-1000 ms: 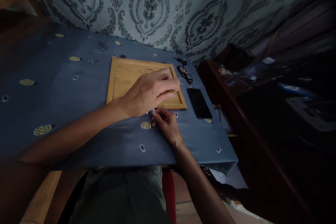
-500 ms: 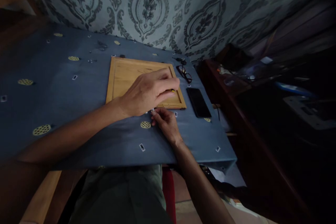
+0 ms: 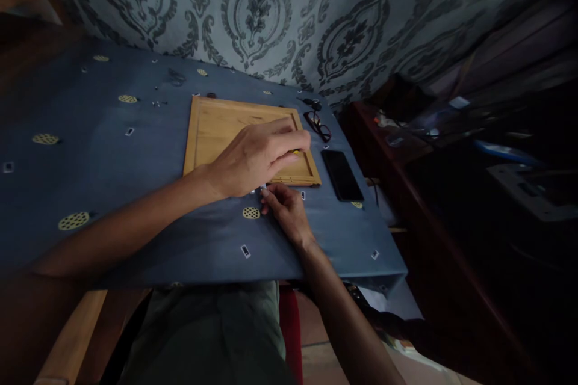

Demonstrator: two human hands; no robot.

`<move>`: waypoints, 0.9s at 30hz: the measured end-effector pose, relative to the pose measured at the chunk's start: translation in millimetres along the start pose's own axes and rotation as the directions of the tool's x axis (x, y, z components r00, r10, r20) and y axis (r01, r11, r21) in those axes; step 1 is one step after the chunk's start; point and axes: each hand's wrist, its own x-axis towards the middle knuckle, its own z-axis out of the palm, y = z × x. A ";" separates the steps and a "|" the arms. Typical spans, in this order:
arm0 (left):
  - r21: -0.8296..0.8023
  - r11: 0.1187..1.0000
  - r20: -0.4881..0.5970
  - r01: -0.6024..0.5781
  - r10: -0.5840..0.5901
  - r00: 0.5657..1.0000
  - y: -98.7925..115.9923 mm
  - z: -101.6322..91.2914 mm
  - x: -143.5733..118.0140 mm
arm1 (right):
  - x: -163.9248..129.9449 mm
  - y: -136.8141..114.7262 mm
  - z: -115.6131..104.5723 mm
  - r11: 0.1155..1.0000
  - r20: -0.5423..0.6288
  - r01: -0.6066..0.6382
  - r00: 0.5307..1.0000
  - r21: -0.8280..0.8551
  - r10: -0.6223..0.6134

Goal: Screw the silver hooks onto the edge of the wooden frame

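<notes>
While the fingers of your left hand (image 3: 264, 153) curl around a yellow object (image 3: 296, 151) over the wooden panel (image 3: 217, 126), those of your right hand (image 3: 288, 210) pinch a small pale piece (image 3: 263, 187) beside its near edge; your left forearm (image 3: 153, 221) slants in from the panel's left.

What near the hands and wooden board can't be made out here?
In the head view:
Yellow item in the left hand: mostly hidden by its fingers.
Pale piece at the right hand: too small and dim to identify.
Wooden board: partly hidden by the left hand.
Small bits on the cloth: likewise too small.
</notes>
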 end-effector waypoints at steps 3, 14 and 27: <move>-0.035 0.998 0.029 0.046 -0.045 0.999 -0.2 -1.6 1.6 | -0.2 -0.1 -0.3 1.000 -0.004 -0.002 1.000 -0.004 0.002; 0.056 0.998 0.023 0.044 -0.045 0.999 -2.5 -3.1 0.8 | -0.2 -1.2 -0.8 1.000 -0.001 -0.002 1.000 -0.021 0.002; 0.086 0.994 0.070 0.060 -0.066 0.995 -0.7 -4.3 1.3 | -0.5 -1.1 -0.3 1.000 0.003 0.008 1.000 -0.028 -0.008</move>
